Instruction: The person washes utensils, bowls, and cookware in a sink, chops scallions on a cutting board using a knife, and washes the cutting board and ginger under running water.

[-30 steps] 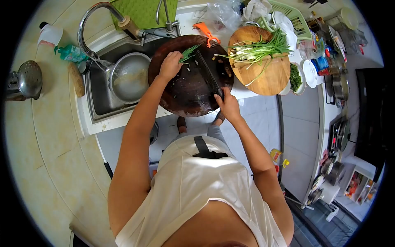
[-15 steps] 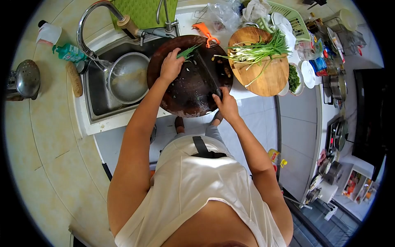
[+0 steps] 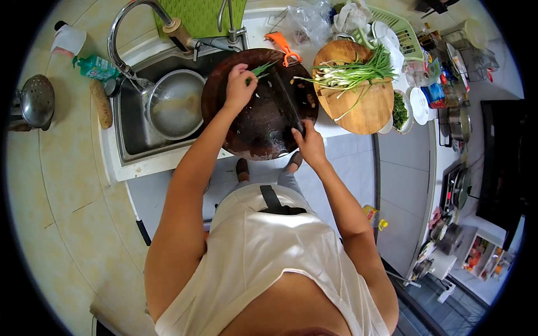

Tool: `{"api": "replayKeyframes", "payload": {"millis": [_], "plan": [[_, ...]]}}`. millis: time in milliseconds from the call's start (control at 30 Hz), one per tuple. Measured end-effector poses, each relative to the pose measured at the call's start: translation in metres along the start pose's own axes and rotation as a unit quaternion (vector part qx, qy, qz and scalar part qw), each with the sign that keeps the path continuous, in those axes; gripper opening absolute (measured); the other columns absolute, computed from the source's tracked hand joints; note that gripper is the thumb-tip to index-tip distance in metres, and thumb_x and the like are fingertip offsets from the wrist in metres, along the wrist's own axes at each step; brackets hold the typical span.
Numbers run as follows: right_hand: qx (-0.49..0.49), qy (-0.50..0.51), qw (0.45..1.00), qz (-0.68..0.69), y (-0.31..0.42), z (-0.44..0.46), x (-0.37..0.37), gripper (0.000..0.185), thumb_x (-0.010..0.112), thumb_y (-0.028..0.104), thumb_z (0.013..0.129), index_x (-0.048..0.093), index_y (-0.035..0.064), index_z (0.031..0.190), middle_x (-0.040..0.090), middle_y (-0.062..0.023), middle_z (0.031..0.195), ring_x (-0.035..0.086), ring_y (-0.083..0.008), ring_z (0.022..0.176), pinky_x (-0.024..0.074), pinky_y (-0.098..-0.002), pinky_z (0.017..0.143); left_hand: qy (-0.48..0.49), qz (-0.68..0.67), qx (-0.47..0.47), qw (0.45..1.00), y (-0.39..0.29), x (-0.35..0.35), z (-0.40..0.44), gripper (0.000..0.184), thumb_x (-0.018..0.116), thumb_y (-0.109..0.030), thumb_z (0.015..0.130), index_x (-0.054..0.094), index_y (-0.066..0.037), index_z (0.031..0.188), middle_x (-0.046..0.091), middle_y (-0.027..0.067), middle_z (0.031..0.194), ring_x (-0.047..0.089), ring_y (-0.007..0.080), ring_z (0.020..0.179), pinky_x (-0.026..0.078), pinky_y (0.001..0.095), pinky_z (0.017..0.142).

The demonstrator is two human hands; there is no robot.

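My left hand (image 3: 241, 88) is closed on a small bunch of green scallions (image 3: 262, 69) over the dark round cutting board (image 3: 235, 120). In my right hand (image 3: 310, 144) is the black handle of a knife (image 3: 287, 102), whose blade lies over the board, its far end near the scallions. Small food scraps are scattered on the board. To its right, more scallions (image 3: 347, 75) rest on a light wooden round board (image 3: 372, 109).
A metal pot (image 3: 177, 105) sits in the sink (image 3: 131, 137) under the faucet (image 3: 114, 39). An orange peeler (image 3: 284, 47) lies behind the dark board. A bowl of chopped greens (image 3: 400, 111) stands right of the wooden board, beside a green basket (image 3: 412, 42).
My left hand has shifted slightly right and toward me, with its fingers repositioned over the scallions. The knife blade has changed its tilt a little; my right hand stays around the handle.
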State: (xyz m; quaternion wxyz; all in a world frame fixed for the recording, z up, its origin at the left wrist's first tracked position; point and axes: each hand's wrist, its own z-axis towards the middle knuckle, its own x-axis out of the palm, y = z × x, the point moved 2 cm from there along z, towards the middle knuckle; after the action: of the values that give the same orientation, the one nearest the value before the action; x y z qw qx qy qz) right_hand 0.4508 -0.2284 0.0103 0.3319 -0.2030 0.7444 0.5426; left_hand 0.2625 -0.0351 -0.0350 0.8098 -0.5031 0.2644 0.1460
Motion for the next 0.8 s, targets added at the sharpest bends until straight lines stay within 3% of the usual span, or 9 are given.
{"api": "replayKeyframes", "payload": {"millis": [67,100,133,200,267,367,533,633,800], "plan": [[-0.002,-0.003,1.0,0.006,-0.004,0.0,-0.002,0.036,0.059,0.028,0.088,0.049,0.0021,0.111,0.064,-0.026,0.079,0.062,-0.043,0.076,0.0484,-0.0474,0.065,-0.062,-0.121,-0.032,0.99,0.002,-0.024,-0.014,0.009,0.066,-0.009,0.079,0.062,-0.004,0.085,0.056,0.0117,0.108,0.056,0.0244,0.098,0.045,0.0311,0.082],[-0.002,-0.006,1.0,0.01,-0.008,0.0,-0.002,0.036,0.059,0.029,0.088,0.049,0.0022,0.11,0.063,-0.026,0.079,0.062,-0.0431,0.075,0.0483,-0.0476,0.064,-0.058,-0.236,-0.091,0.966,-0.001,-0.041,-0.027,0.009,0.064,-0.009,0.082,0.06,-0.003,0.087,0.059,0.008,0.096,0.058,0.018,0.088,0.046,0.0264,0.074],[-0.001,-0.009,1.0,0.015,-0.011,0.0,-0.003,0.036,0.059,0.029,0.088,0.049,0.0023,0.11,0.063,-0.0261,0.078,0.062,-0.0431,0.074,0.0483,-0.0477,0.064,-0.002,-0.231,-0.172,0.958,0.004,-0.063,-0.046,0.009,0.063,-0.009,0.084,0.059,-0.002,0.088,0.059,0.0048,0.084,0.058,0.0138,0.078,0.046,0.0243,0.068],[-0.015,-0.013,1.0,0.002,-0.011,0.002,-0.006,0.035,0.058,0.028,0.088,0.048,0.0026,0.109,0.063,-0.0258,0.077,0.062,-0.043,0.073,0.0478,-0.0485,0.063,0.153,0.083,-0.169,0.97,-0.006,-0.124,-0.079,0.018,0.061,-0.021,0.086,0.062,-0.003,0.089,0.064,0.0099,0.087,0.062,0.0261,0.083,0.049,0.0354,0.071],[-0.026,-0.014,0.999,-0.012,-0.008,0.003,-0.006,0.034,0.058,0.028,0.089,0.048,0.0028,0.109,0.063,-0.0253,0.076,0.062,-0.043,0.072,0.0472,-0.0492,0.062,0.331,0.432,-0.167,0.822,0.018,-0.157,-0.126,0.026,0.061,-0.029,0.084,0.064,-0.005,0.095,0.065,0.0119,0.093,0.061,0.0325,0.09,0.049,0.0428,0.076],[-0.047,-0.011,0.998,-0.036,0.004,0.012,0.0,0.034,0.057,0.028,0.089,0.047,0.0027,0.109,0.063,-0.0245,0.075,0.061,-0.0431,0.07,0.0465,-0.0501,0.061,0.305,0.459,-0.188,0.813,0.021,-0.178,-0.144,0.035,0.061,-0.025,0.085,0.06,-0.002,0.112,0.062,0.0199,0.103,0.06,0.0348,0.094,0.048,0.0452,0.081],[-0.078,-0.01,0.993,-0.092,0.032,0.031,0.018,0.033,0.054,0.029,0.09,0.046,0.0021,0.108,0.063,-0.0241,0.074,0.061,-0.0426,0.07,0.0475,-0.0503,0.061,0.109,0.252,-0.077,0.958,-0.007,-0.11,-0.076,0.047,0.064,-0.029,0.083,0.055,0.001,0.118,0.057,0.0189,0.112,0.055,0.0369,0.101,0.045,0.0429,0.086],[-0.099,-0.005,0.988,-0.115,0.051,0.038,0.022,0.031,0.052,0.029,0.091,0.046,0.0013,0.105,0.063,-0.024,0.078,0.062,-0.0421,0.069,0.0487,-0.0498,0.061,0.049,0.222,-0.014,0.974,0.011,-0.052,-0.043,0.054,0.069,-0.027,0.078,0.052,0.002,0.121,0.053,0.017,0.113,0.051,0.0346,0.105,0.043,0.0416,0.089],[-0.12,0.007,0.982,-0.148,0.067,0.047,0.031,0.029,0.051,0.028,0.092,0.046,0.0013,0.102,0.064,-0.0227,0.079,0.063,-0.0398,0.068,0.051,-0.0472,0.061,0.074,0.187,-0.104,0.974,0.021,-0.013,-0.017,0.054,0.072,-0.022,0.078,0.052,0.003,0.122,0.05,0.0174,0.115,0.048,0.0355,0.11,0.041,0.0406,0.094]]}}
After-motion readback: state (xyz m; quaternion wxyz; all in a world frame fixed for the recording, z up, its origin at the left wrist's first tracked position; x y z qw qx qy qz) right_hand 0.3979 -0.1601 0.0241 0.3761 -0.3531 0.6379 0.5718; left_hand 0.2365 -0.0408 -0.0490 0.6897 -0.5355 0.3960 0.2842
